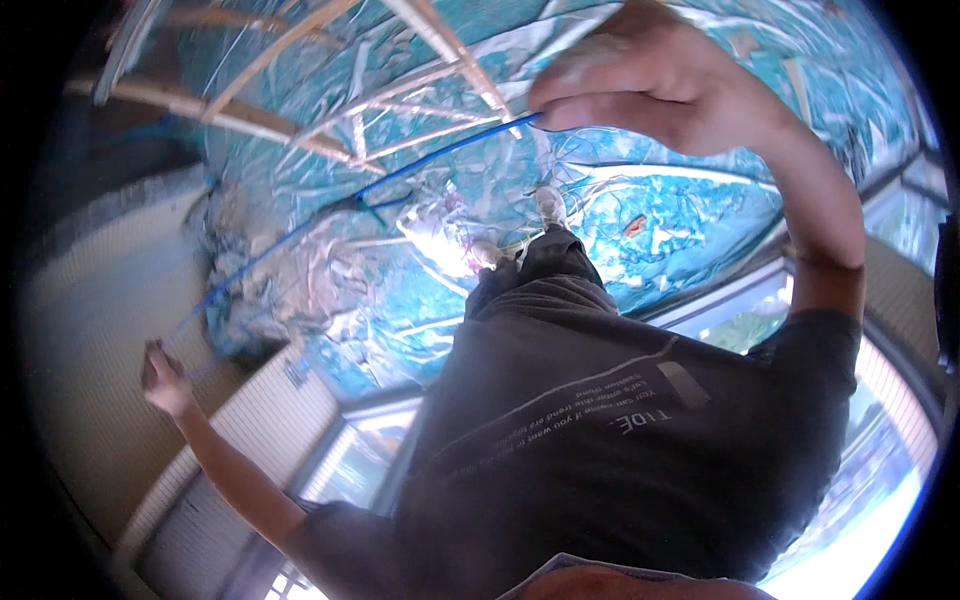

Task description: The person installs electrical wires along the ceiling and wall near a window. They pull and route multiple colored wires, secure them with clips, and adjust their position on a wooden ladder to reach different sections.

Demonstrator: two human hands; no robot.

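Observation:
A thin blue cord [440, 155] runs in a long diagonal line between my two hands, with a small knot or kink partway along it. My right hand [640, 85], raised at the upper right, is closed in a fist on the cord's upper end. At the far left, my left hand [165, 378] is held out with its fingers closed, and the cord's other stretch leads to it. That end is faint and blurred, so how the fingers grip it is hard to make out.
Crumpled blue and white plastic sheeting [680, 235] spreads over the floor around my feet. A wooden frame [400, 95] of slats lies at the upper left. Pale ribbed panels [110, 270] stand at the left, and a bright window [740, 315] is at the right.

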